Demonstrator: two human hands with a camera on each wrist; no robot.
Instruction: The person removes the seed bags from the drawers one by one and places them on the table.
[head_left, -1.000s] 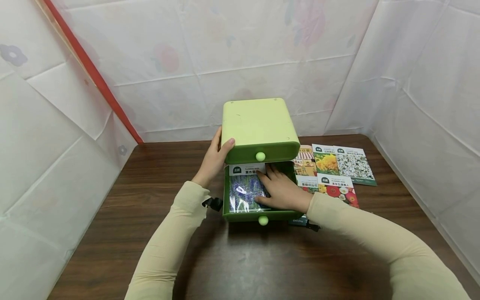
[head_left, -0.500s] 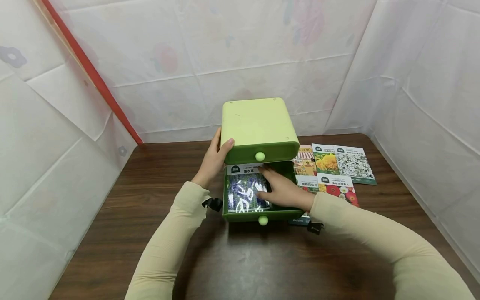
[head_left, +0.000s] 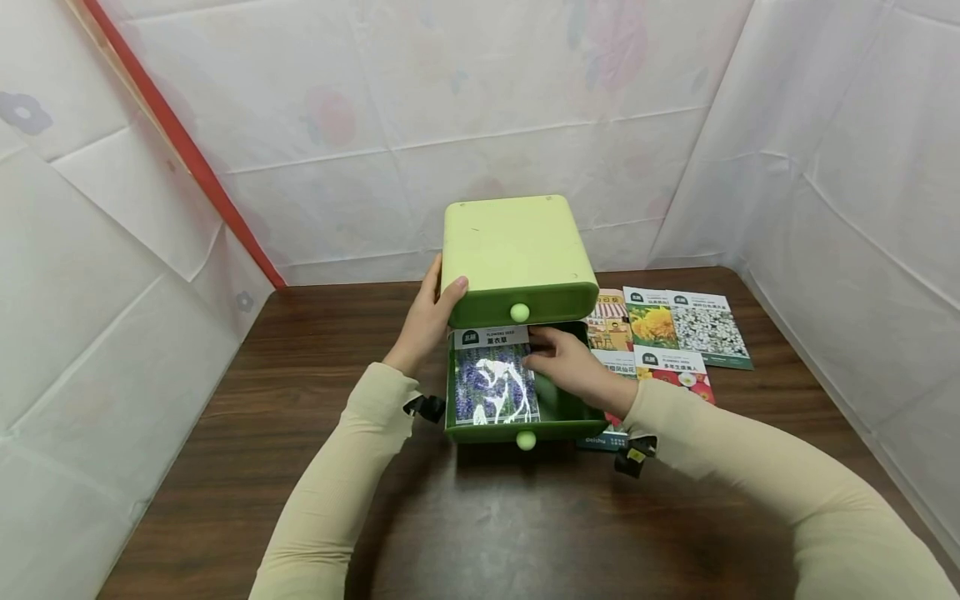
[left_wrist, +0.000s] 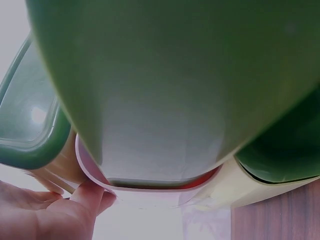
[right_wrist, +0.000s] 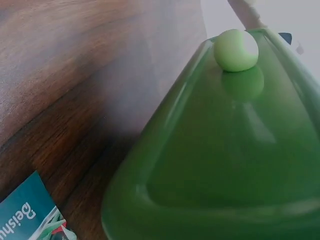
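Observation:
A pale green two-drawer desktop box [head_left: 517, 242] with dark green fronts stands near the back of the table. Its lower drawer [head_left: 487, 434] is pulled out and holds a lavender seed packet [head_left: 487, 387] lying face up on the left side. My left hand [head_left: 423, 325] grips the box's upper left side, thumb over the front corner. Inside the drawer, my right hand [head_left: 573, 367] pinches the packet's right edge with its thumb on top; the other fingers are partly hidden. The right wrist view shows the drawer's front [right_wrist: 215, 170] and round knob [right_wrist: 236, 50], but not the hand.
Several flower seed packets lie right of the box, among them a white-flower one [head_left: 708, 329], a yellow-flower one [head_left: 652, 325] and a red-flower one [head_left: 682, 379]. The upper drawer [head_left: 495, 308] is closed. White cloth walls [head_left: 480, 142] enclose the table.
My right hand has shifted right from lying spread over the lavender packet, drawing its fingers together at the edge. The packet has moved slightly left. My left hand stays in place.

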